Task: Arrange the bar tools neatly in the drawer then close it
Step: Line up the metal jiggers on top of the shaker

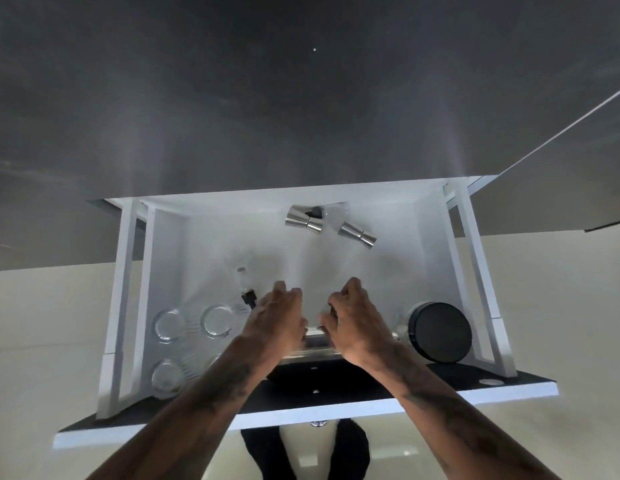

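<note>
The white drawer (388, 271) stands pulled out below me. My left hand (277, 320) and my right hand (353, 323) are side by side in its front middle, fingers curled around a clear vessel (313, 341); only its shiny lower part shows between my wrists. Two steel jiggers (303, 220) (357, 233) lie on their sides at the back, slightly apart and askew. A small pourer with a black part (248, 292) lies just left of my left hand. Clear ribbed glasses (170, 325) (216, 320) (166, 377) stand at the front left.
A round black-lidded container (440, 332) leans in the front right corner beside the drawer's right rail (474, 258). The dark countertop (301, 98) overhangs the drawer's back. The drawer's white front panel (336, 407) is nearest me, above the pale floor (42, 323).
</note>
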Action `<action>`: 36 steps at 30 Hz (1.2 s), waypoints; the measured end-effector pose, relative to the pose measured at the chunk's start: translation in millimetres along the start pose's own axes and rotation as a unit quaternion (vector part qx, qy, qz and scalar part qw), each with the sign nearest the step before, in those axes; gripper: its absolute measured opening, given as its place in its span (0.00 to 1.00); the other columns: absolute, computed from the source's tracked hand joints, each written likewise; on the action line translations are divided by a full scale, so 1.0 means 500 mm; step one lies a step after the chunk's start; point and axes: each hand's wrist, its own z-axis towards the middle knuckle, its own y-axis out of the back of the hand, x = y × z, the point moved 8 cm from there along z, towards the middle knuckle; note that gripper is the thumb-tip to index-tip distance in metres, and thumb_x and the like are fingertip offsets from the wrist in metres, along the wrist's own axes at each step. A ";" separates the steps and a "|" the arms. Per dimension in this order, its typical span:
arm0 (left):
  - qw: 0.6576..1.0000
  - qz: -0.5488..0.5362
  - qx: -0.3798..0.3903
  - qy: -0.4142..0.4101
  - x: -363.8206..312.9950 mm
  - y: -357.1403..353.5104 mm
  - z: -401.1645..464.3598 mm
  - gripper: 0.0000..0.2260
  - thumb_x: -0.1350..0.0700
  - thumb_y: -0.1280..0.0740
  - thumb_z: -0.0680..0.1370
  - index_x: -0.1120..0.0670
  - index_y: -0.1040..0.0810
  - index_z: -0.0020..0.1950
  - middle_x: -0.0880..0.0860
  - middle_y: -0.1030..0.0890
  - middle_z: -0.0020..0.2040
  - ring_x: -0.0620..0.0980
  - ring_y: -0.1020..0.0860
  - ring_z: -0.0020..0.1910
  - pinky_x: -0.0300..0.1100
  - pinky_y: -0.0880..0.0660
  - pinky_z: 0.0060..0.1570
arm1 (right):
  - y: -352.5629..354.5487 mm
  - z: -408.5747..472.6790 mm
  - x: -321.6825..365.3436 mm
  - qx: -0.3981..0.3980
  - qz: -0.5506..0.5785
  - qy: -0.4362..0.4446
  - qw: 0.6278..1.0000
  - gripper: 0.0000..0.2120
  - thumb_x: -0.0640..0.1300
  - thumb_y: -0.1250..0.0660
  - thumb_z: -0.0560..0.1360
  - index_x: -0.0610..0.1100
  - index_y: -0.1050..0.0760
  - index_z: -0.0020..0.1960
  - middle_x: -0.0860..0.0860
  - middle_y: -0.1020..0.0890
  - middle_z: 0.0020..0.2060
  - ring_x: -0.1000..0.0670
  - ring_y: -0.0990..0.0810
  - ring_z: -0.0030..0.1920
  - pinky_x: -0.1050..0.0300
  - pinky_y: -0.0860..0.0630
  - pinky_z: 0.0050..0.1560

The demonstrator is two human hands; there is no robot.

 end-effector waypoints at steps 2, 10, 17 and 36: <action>1.000 0.009 -0.001 -0.009 0.012 -0.013 -0.001 0.13 0.53 0.34 0.79 0.58 0.23 0.59 0.56 0.27 0.54 0.51 0.23 0.48 0.43 0.22 0.49 | -0.011 -0.005 0.010 0.013 -0.004 0.008 1.000 0.15 0.53 0.39 0.79 0.41 0.25 0.56 0.45 0.31 0.54 0.50 0.28 0.48 0.57 0.23 0.48; 0.994 0.064 -0.075 -0.051 0.014 0.047 0.015 0.20 0.42 0.41 0.79 0.53 0.22 0.62 0.55 0.22 0.57 0.54 0.23 0.56 0.51 0.24 0.55 | 0.104 0.038 -0.038 -0.124 0.008 -0.052 0.991 0.20 0.58 0.41 0.77 0.47 0.28 0.63 0.45 0.26 0.56 0.47 0.22 0.52 0.55 0.25 0.48; 0.954 0.151 -0.187 -0.177 -0.083 0.142 0.166 0.18 0.59 0.35 0.76 0.58 0.28 0.66 0.57 0.25 0.63 0.59 0.27 0.61 0.53 0.27 0.56 | 0.126 0.153 -0.153 -0.117 -0.022 -0.107 0.987 0.19 0.45 0.35 0.76 0.47 0.31 0.66 0.43 0.29 0.62 0.40 0.29 0.60 0.49 0.26 0.50; 0.964 -0.010 -0.151 -0.218 -0.057 0.049 0.033 0.20 0.60 0.33 0.76 0.55 0.28 0.68 0.55 0.21 0.52 0.50 0.21 0.45 0.46 0.19 0.46 | 0.098 0.014 -0.051 0.017 0.036 0.037 0.999 0.13 0.42 0.33 0.76 0.45 0.24 0.60 0.46 0.27 0.54 0.50 0.25 0.53 0.60 0.23 0.51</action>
